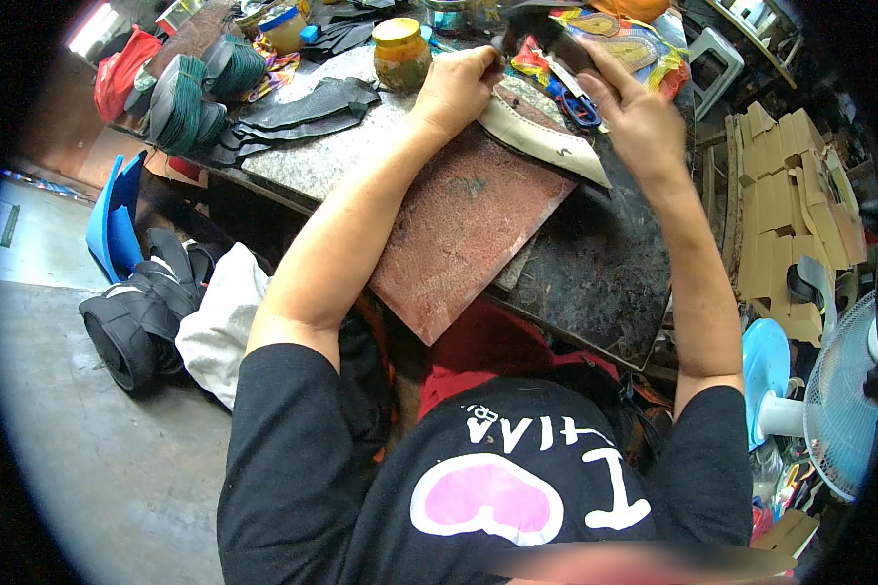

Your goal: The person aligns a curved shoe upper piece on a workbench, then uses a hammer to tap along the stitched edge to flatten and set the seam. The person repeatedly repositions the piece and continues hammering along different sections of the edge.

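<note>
My left hand (456, 96) is closed in a pinch at the far end of a curved cream strip (546, 141). What its fingertips hold is hidden. A row of small holes or marks runs along the strip, which lies across the far right edge of a reddish-brown board (468, 224). Raised at the right, my right hand (644, 127) is wrapped round a dark, blurred tool that looks like a hammer (546, 37). Its head hangs close to my left fingertips. Blue-handled scissors (578, 105) rest on the table beyond the strip.
A yellow-lidded jar (401, 54) stands left of my left hand. Black leather pieces (307, 112) and spools of dark green cord (180, 102) lie farther left on the table. Cardboard boxes (785, 185) and a fan (844, 395) are at the right.
</note>
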`<action>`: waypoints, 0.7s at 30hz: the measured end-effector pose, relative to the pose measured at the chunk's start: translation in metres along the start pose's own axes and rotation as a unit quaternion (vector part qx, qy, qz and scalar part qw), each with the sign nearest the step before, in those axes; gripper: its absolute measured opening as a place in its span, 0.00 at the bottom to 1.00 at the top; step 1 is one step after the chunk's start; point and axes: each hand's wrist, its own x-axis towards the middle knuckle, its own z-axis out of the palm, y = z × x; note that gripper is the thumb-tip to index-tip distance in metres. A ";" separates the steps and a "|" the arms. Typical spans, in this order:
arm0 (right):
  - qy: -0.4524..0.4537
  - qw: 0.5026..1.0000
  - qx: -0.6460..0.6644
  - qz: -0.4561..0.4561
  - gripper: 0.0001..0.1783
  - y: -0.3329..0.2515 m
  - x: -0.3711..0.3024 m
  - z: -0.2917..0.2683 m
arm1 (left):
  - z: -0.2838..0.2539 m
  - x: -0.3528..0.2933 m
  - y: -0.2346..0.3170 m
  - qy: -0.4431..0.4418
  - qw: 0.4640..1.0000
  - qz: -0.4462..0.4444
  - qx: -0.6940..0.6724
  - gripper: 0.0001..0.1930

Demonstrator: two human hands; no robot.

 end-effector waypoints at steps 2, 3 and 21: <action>-0.010 0.990 0.137 0.041 0.24 0.005 -0.006 0.010 | -0.001 -0.001 -0.003 0.009 0.999 -0.026 -0.021 0.09; -0.022 0.995 0.092 0.043 0.24 0.009 -0.015 0.010 | -0.001 -0.002 -0.004 0.020 0.999 -0.034 -0.038 0.09; -0.056 0.997 0.051 0.024 0.24 0.014 -0.063 0.031 | 0.008 -0.001 -0.031 -0.016 0.922 -0.244 -0.300 0.09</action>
